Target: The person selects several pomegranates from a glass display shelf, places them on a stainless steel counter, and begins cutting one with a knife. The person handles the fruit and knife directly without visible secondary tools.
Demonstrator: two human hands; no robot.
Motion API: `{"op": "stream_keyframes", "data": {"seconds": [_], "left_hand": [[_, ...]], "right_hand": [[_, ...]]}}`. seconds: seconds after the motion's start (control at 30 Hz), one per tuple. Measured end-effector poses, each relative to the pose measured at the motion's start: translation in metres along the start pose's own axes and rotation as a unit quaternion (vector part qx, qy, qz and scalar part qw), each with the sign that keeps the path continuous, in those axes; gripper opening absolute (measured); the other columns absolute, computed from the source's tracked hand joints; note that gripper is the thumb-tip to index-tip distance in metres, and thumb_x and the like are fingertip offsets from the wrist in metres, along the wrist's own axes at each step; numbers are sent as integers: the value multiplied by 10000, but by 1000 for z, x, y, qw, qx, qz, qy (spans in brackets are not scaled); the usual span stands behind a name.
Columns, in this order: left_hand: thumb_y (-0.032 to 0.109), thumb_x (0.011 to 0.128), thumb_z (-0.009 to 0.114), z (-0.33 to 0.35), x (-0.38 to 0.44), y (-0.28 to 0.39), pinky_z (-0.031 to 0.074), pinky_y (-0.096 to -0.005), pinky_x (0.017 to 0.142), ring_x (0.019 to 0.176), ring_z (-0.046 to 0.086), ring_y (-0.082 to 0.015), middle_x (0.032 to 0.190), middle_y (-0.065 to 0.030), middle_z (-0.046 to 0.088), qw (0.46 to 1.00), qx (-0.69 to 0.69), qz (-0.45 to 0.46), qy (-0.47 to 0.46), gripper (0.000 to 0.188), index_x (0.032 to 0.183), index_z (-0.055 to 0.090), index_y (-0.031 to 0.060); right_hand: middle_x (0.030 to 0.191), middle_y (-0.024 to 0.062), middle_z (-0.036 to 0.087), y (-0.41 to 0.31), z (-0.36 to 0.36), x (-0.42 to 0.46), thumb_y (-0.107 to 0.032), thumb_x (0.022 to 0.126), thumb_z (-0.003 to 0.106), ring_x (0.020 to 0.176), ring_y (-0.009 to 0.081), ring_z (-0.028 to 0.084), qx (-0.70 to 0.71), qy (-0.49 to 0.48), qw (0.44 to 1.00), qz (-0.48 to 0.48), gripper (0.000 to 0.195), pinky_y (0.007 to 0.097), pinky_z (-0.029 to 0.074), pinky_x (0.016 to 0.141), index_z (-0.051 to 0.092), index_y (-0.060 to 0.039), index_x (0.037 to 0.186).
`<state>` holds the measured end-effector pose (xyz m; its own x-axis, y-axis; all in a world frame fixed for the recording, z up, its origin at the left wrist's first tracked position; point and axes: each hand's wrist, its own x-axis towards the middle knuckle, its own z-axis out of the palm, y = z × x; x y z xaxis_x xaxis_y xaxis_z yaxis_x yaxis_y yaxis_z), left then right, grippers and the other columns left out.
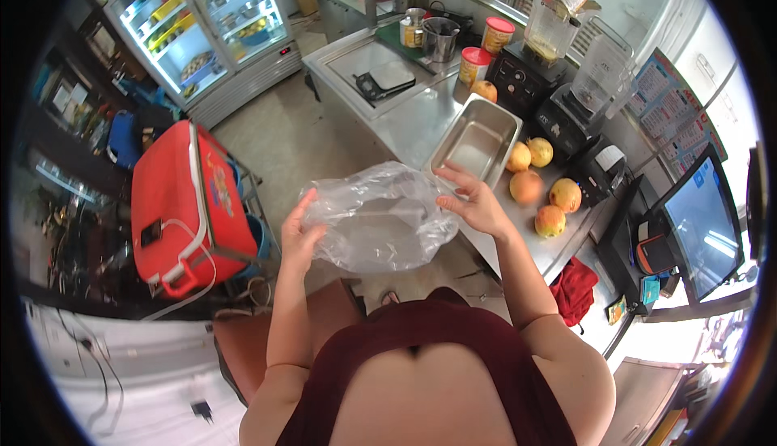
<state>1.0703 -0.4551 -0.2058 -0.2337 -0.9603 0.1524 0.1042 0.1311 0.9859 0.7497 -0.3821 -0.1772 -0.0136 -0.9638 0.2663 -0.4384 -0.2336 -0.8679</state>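
Observation:
A clear plastic bag hangs spread between my hands, its mouth wide. My left hand grips its left rim, the thumb inside and the fingers outside. At the bag's right rim is my right hand, fingers apart; whether it pinches the film I cannot tell. Just beyond that hand, a rectangular stainless steel pan sits on the steel counter. Several pomegranates lie to the right of the pan, and one more is by its far end.
Two blenders stand at the counter's back, near tubs with red lids. A kitchen scale is further left. To the right are a monitor and a red cloth. A red cooler box and a glass-door fridge stand left.

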Motion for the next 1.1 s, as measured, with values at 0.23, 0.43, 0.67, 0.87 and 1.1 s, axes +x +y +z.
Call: {"op": "stream_keyframes", "data": {"seconds": [0.23, 0.43, 0.67, 0.87, 1.1], "left_hand": [[-64, 742, 569, 19, 173, -14, 424, -232, 801, 1003, 498, -118, 1263, -78, 458, 998, 49, 27, 41, 636, 1344, 383, 30], [-14, 762, 607, 48, 265, -43, 394, -274, 905, 1107, 465, -163, 1270, -112, 447, 992, 117, 41, -16, 644, 1351, 351, 17], [-35, 768, 614, 75, 345, -71, 419, -261, 869, 1067, 487, -154, 1252, -97, 448, 985, 130, -6, -117, 654, 1358, 338, 19], [7, 747, 662, 85, 410, -94, 427, -275, 847, 1052, 486, -172, 1242, -105, 439, 972, 79, -26, -220, 694, 1357, 330, 18], [-53, 769, 590, 113, 449, -102, 430, -268, 854, 1042, 492, -163, 1263, -98, 419, 943, 57, -83, -319, 685, 1377, 283, 25]], "right_hand": [[1176, 149, 570, 102, -75, 122, -186, 751, 686, 1039, 250, 569, -126, 254, 955, 91, 544, 343, 462, 852, 496, -30, 1236], [1077, 206, 605, 230, -151, 237, -341, 652, 730, 1003, 304, 592, -218, 306, 890, 259, 710, 364, 468, 856, 481, -38, 1245], [1139, 178, 570, 277, -143, 326, -456, 510, 794, 1056, 311, 566, -319, 206, 803, 459, 918, 382, 470, 888, 414, -94, 1263], [1101, 137, 609, 290, -151, 315, -405, 478, 813, 1008, 268, 597, -231, 268, 835, 420, 924, 345, 471, 881, 451, -99, 1270], [1188, 179, 541, 261, -140, 305, -401, 471, 810, 1058, 291, 561, -270, 277, 772, 504, 942, 357, 459, 888, 434, -86, 1275]]}}
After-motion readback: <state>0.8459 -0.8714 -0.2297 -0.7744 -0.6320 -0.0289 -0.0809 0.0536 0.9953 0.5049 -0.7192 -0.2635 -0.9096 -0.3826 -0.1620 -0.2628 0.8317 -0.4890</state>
